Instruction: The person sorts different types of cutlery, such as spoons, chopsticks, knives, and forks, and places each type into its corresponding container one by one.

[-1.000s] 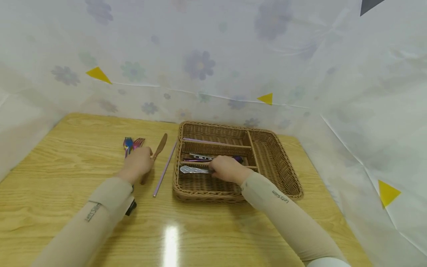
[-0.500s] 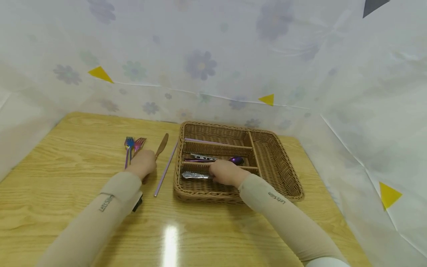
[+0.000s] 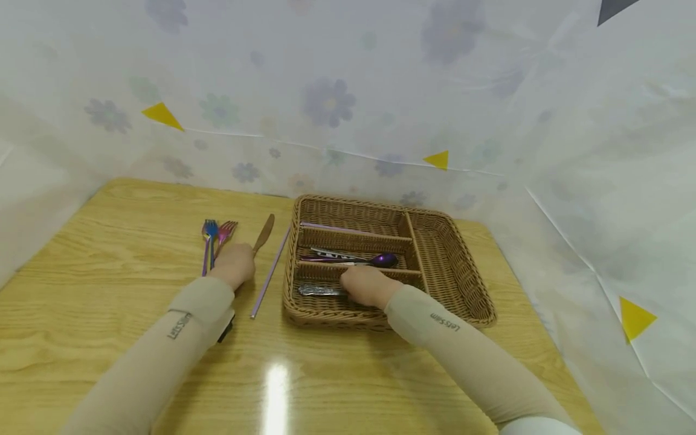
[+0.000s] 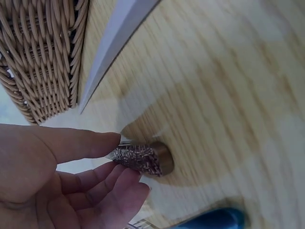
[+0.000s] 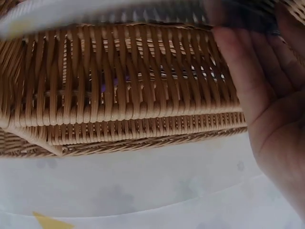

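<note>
My left hand (image 3: 235, 266) pinches a copper-coloured knife (image 3: 265, 231) by its patterned handle (image 4: 138, 160), thumb on one side and fingers on the other. The blade points toward the back of the table. Inside the front compartment of the wicker basket (image 3: 337, 323), my right hand (image 3: 367, 286) holds a silver knife (image 3: 319, 291) with an ornate handle. That handle lies leftward in the head view, and the hand hides the other end. A blurred blade (image 5: 95, 16) crosses the top of the right wrist view.
Blue and pink forks (image 3: 227, 229) lie left of the left hand. A lilac chopstick (image 3: 269, 275) lies beside the basket. Behind a divider, the middle compartment has a purple spoon (image 3: 385, 260) and other cutlery. Another lilac stick (image 3: 337, 228) lies in the back compartment.
My right hand has brought the silver knife down and slightly nearer within the front compartment, uncovering the purple spoon. My left hand has shifted a little right around the copper-coloured knife.
</note>
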Tool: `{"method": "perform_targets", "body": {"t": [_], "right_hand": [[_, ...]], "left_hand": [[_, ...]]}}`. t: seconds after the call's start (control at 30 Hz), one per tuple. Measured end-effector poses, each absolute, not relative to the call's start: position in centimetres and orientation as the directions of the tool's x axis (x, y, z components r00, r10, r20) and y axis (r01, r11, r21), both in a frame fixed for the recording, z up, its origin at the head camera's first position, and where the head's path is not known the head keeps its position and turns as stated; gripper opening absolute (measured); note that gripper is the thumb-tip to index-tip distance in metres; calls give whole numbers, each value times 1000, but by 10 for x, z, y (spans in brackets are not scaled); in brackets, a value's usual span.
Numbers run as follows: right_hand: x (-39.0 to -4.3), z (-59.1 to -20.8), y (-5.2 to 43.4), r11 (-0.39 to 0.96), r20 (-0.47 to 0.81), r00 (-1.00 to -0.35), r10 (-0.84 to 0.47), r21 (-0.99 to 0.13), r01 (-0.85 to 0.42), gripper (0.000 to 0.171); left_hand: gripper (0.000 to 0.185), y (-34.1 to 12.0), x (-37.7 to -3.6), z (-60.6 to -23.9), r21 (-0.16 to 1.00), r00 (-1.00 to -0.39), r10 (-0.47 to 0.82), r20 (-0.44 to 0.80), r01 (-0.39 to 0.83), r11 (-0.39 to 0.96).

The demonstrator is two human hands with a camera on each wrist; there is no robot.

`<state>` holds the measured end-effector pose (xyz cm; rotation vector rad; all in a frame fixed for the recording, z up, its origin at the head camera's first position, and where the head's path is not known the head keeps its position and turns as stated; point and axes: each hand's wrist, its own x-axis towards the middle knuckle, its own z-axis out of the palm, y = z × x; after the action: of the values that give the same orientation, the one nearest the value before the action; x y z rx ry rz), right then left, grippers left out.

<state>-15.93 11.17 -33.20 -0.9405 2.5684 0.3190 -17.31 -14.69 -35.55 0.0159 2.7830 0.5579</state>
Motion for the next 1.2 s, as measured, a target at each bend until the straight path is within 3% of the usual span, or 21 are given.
{"method": "perform_targets", "body": {"t": [0.13, 0.2, 0.3, 0.37, 0.43, 0.7, 0.97, 1.2], "right_hand": [[-156, -333, 113, 734, -422, -707, -567, 131, -667, 6], [-156, -334, 113, 728, -421, -707, -569, 144, -671, 5], [-156, -332, 114, 736, -425, -709, -562, 133, -664, 6], [-156, -330, 114, 742, -425, -711, -561, 122, -659, 9], [-156, -328, 113, 743, -423, -709, -565, 113, -660, 14], [-153, -323, 112, 737, -407, -692, -597, 64, -673, 14], [-156, -322, 121, 738, -324, -698, -638, 0, -675, 13], [-158, -320, 122, 699, -253, -670, -698, -37, -714, 16]], "left_hand": [[24, -145, -173, -353, 373, -960, 84, -269, -23, 928], [43, -144, -172, -352, 373, -954, 109, -278, -2, 928], [44, -143, -173, -351, 370, -952, 110, -287, -4, 929], [44, -143, -173, -352, 360, -947, 99, -306, -19, 933], [25, -144, -174, -354, 346, -949, 74, -307, -39, 937], [25, -146, -172, -360, 352, -928, 54, -370, -85, 932], [24, -145, -175, -362, 379, -909, 125, -397, -38, 925], [19, -148, -174, -364, 331, -925, 198, -326, 85, 940]]}}
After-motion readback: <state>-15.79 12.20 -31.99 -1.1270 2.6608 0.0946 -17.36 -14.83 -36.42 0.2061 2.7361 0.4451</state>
